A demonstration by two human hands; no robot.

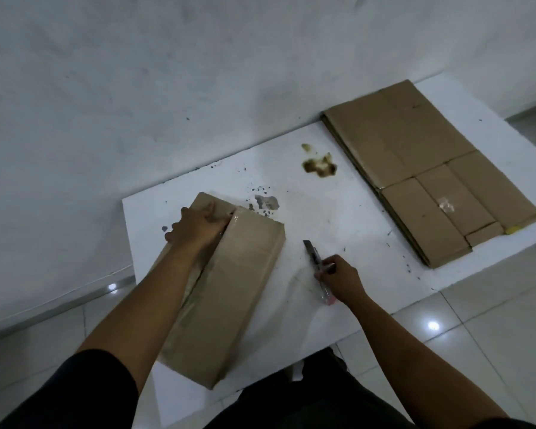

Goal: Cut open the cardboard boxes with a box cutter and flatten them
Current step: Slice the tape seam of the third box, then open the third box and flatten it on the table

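Head view, right hand (341, 280): grip curled round the cutter (317, 269), blade out, pointing away; cutter low over the table (338, 212), just right of the box
Left hand (195, 227): fingers hooked into the far end of the box (229, 289) at its top seam
Box: long, lying on the table's near left part; near end overhangs the edge
Flat boxes (421, 168): stacked at far right, well apart
Stain (319, 165): brown, between box and stack
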